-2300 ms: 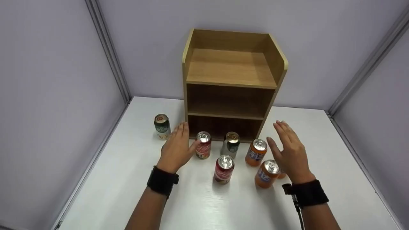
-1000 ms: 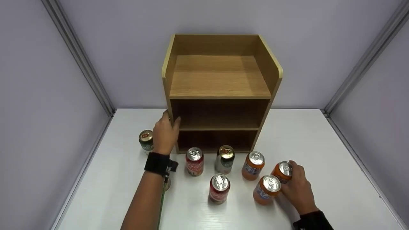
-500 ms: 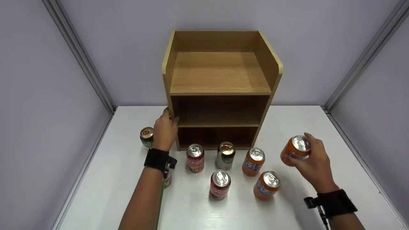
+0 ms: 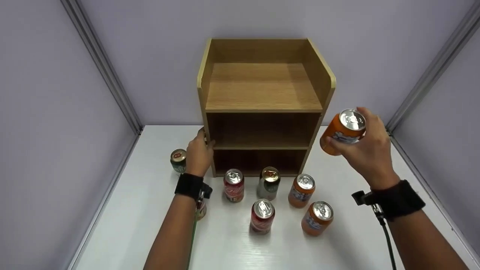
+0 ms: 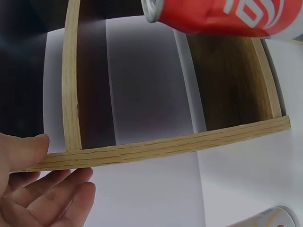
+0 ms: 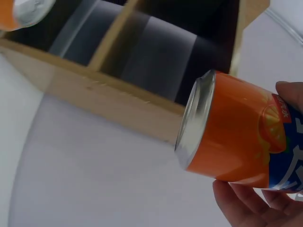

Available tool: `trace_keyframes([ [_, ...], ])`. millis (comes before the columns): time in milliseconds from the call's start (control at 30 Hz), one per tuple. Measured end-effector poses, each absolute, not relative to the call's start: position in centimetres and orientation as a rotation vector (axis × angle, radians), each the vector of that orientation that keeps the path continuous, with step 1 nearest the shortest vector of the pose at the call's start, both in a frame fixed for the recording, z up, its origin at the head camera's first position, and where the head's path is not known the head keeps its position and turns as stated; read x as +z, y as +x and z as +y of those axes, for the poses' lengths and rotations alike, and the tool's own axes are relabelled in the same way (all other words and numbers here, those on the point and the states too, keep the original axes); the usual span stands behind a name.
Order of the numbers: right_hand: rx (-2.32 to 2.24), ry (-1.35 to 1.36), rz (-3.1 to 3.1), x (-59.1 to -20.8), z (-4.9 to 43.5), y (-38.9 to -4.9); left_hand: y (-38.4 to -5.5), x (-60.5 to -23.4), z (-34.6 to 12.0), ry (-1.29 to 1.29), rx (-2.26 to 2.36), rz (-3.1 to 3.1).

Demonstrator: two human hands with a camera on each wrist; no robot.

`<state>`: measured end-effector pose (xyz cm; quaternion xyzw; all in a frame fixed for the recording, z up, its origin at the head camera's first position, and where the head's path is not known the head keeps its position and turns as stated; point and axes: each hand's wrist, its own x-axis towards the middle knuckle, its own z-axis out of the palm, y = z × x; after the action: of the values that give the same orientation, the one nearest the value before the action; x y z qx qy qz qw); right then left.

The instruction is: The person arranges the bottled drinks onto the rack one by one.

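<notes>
My right hand (image 4: 369,152) grips an orange soda can (image 4: 339,131), raised off the table to the right of the wooden shelf (image 4: 264,88). In the right wrist view the orange can (image 6: 236,130) shows its silver bottom rim, and fingers curl round its label. My left hand (image 4: 198,155) holds the shelf's left side panel, thumb on the inner face and fingers outside; the left wrist view shows the panel's front edge (image 5: 142,150) between them. Two more orange cans (image 4: 301,191) (image 4: 317,218) stand at the shelf's front right.
Two red cola cans (image 4: 234,186) (image 4: 262,216) and a green-and-silver can (image 4: 269,183) stand before the shelf. A green can (image 4: 178,160) is left of it. Another can (image 4: 201,210) is partly hidden by the left wrist. Grey walls enclose the white table (image 4: 240,251).
The right hand took hold of the rearmost right orange can, lifted it off the table and raised it beside the shelf. The left hand moved onto the shelf's left side and stays there.
</notes>
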<state>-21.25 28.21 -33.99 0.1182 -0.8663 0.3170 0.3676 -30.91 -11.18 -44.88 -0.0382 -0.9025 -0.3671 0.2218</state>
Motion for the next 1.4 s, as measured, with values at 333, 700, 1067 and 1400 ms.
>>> trace_keyframes([
  [333, 0.862, 0.397, -2.222, -31.0, 25.2, -24.2, -31.2, -45.4, -11.3, -0.104, -1.009, -2.494],
  [700, 0.938, 0.412, -2.261, -27.9, 21.5, -26.8, -31.7, -45.8, -11.0, -0.118, -0.970, -2.499],
  [1067, 0.959, 0.454, -2.345, -25.9, 16.8, -30.4, -31.9, -46.6, -10.6, -0.147, -0.951, -2.438],
  [1400, 0.968, 0.469, -2.436, -24.8, 11.4, -33.0, -31.3, -46.8, -11.2, -0.154, -0.863, -2.390],
])
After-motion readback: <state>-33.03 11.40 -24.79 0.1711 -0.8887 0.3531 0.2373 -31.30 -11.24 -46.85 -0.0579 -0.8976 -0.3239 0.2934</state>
